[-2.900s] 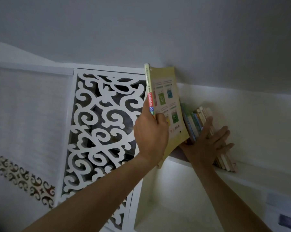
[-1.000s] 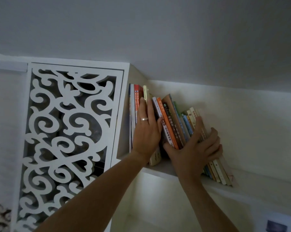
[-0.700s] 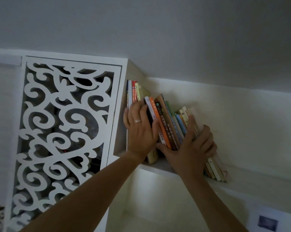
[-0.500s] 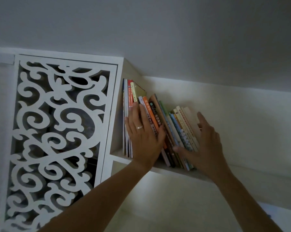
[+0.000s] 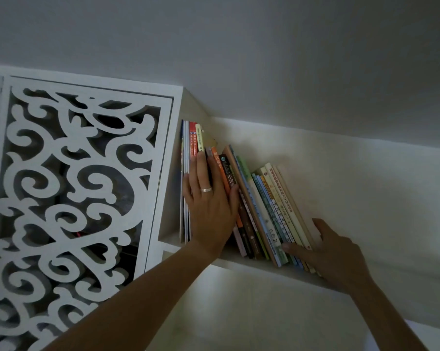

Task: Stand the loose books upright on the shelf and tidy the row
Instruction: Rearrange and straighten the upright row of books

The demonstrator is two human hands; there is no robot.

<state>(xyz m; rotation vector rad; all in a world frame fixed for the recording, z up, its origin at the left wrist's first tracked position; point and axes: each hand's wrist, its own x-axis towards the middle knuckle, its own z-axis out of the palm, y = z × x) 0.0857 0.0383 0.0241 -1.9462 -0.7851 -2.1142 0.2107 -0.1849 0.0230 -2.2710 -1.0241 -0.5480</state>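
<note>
- A row of thin paper books (image 5: 254, 203) with many-coloured spines stood on a white wooden shelf (image 5: 254, 268) in the middle of the frame, close under the grey ceiling.
- The tall books at the left end stood straight against the white side wall of the shelf. The books from the orange one to the right end leaned over to the left, with their bottoms pushed out to the right.
- The left hand (image 5: 208, 206) lay flat on the spines at the left end of the row. Its fingers (image 5: 201, 165) were straight and close together, and one wore a silver ring (image 5: 206, 190).
- The right hand (image 5: 332, 252) was at the bottom right end of the row. Its thumb (image 5: 293, 249) pressed on the low ends of the spines, and its other fingers curled round behind the last cream book, so it held that end.
- A white cut-out panel with curly swirls (image 5: 69, 188) filled the left side of the frame.
- I think the job was nearly done, but the leaning books still had to be pushed up straight.
- If the right hand let go too soon, the leaning books could slide flat, because nothing else propped that end.
- If the hands pushed too hard, a book bottom could slip off the front edge of the shelf and fall.
</note>
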